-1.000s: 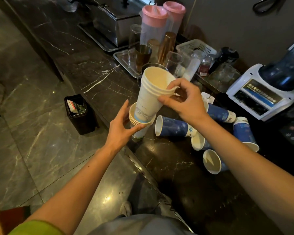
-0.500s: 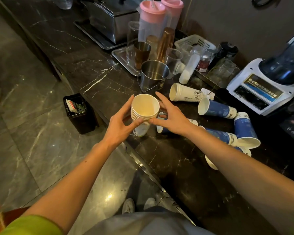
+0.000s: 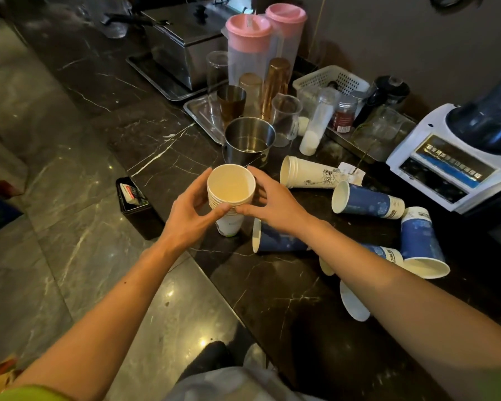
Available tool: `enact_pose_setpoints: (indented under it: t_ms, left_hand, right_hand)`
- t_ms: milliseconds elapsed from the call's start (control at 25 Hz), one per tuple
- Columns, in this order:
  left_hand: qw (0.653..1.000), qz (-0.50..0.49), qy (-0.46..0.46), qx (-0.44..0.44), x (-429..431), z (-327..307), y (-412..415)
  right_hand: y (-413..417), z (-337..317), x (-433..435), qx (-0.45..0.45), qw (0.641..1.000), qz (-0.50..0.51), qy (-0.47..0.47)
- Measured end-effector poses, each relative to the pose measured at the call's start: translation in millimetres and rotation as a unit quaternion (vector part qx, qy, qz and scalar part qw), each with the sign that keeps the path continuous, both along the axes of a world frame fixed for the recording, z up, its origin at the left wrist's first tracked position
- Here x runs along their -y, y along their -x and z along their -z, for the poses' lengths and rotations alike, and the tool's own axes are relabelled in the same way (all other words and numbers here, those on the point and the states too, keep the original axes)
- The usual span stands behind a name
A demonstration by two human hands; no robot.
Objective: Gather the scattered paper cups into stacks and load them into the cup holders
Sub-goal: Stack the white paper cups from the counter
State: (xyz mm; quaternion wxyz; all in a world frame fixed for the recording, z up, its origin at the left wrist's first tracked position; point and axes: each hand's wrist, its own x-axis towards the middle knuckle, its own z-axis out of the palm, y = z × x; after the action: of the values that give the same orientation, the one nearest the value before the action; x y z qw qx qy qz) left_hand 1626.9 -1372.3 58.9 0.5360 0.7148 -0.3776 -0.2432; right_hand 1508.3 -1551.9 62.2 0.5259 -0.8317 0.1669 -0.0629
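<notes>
An upright stack of white paper cups [image 3: 231, 188] stands near the counter's front edge. My left hand [image 3: 192, 212] grips its left side and my right hand [image 3: 269, 201] grips its right side, fingers around the rims. A short stack of white cups [image 3: 310, 176] lies on its side behind my right hand. Blue paper cups lie scattered to the right: one [image 3: 365, 199] on its side, one [image 3: 420, 241] tipped mouth-down, one [image 3: 275, 238] partly under my right forearm. No cup holder is in view.
Just behind the stack stands a steel pot [image 3: 249, 140]. Further back are a metal tray with glasses [image 3: 197, 111], two pink-lidded pitchers [image 3: 249, 50] and a white basket [image 3: 330, 79]. A blender [image 3: 460, 157] sits at right. A black bin [image 3: 133, 204] stands on the floor.
The group of cups my right hand held above has been pushed down into the stack. Both hands now close around the single upright stack.
</notes>
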Motion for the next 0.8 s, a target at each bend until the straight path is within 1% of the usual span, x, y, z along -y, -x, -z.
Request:
enact_pose_setpoints:
  t_ms: [160, 320, 360, 400, 440, 480, 520, 560, 600, 680, 720, 800]
  left_hand:
    - [1.000, -0.012, 0.000, -0.007, 14, -2, -4]
    - [1.000, 0.002, -0.002, -0.006, 22, 3, -20]
    - [1.000, 0.007, -0.003, -0.014, 21, 5, -25]
    - [1.000, 0.020, -0.007, -0.023, 21, 7, -31]
    - [0.999, 0.025, -0.007, -0.029, 16, 7, -34]
    - [0.999, 0.029, -0.006, -0.038, 13, 8, -39]
    - [0.999, 0.034, -0.005, -0.041, 13, 8, -35]
    - [0.998, 0.037, -0.004, -0.047, 12, 9, -37]
    - [0.998, 0.037, -0.003, -0.051, 8, 10, -40]
    - [0.998, 0.031, 0.003, -0.059, 3, 8, -43]
    - [0.997, 0.041, -0.001, -0.063, 6, 8, -39]
    - [0.997, 0.028, 0.000, -0.071, 5, 5, -40]
  right_hand:
    - [-7, 4, 6, -0.005, 1.000, 0.001, -0.005]
    - [-8, -2, 32, -0.043, 0.999, -0.030, -0.012]
    - [-6, -6, 45, -0.047, 0.999, -0.019, -0.011]
    - [-4, -8, 58, -0.048, 0.999, 0.015, -0.007]
    - [-3, -10, 71, -0.047, 0.997, 0.051, 0.019]
    - [-6, -7, 85, -0.059, 0.992, 0.087, 0.075]
    - [0, -6, 100, -0.091, 0.978, 0.114, 0.148]
    - [-3, -2, 115, -0.140, 0.960, 0.118, 0.214]
    - [-9, 4, 124, -0.190, 0.943, 0.102, 0.254]
    - [-24, 15, 137, -0.262, 0.913, 0.047, 0.311]
    - [-21, 22, 144, -0.283, 0.900, 0.039, 0.330]
    - [-32, 33, 149, -0.298, 0.883, 0.015, 0.363]
